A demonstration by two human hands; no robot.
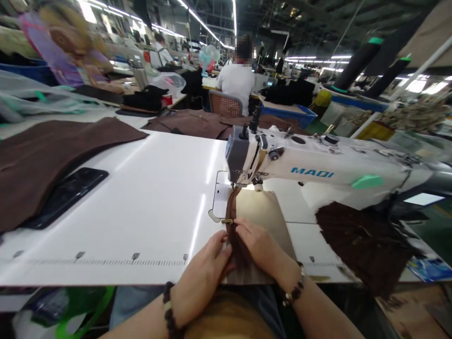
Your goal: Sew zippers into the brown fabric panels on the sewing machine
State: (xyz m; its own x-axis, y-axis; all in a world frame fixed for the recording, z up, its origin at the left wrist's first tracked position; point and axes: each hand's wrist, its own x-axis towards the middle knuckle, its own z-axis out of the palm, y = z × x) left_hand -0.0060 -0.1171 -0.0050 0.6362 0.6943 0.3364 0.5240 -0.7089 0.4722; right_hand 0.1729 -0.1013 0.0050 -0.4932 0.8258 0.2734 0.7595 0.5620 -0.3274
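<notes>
Your left hand (208,268) and right hand (261,247) close their grip on the brown strip (231,207) at the sewing machine (318,172). Feeding it likely needs straight edges.

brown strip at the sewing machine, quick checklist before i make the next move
1. Grip: left hand and right hand pinch the brown strip from either side: ok.
2. Strip's far end reaches under the machine head: ok.
3. Needle and foot position: hidden by the head, cannot tell.
4. Tan piece lies flat beneath the strip: ok.
5. Fingertips sit well short of the head: ok.
6. Phone and brown cloth lie off to the left, apart from the strip: ok.
</notes>
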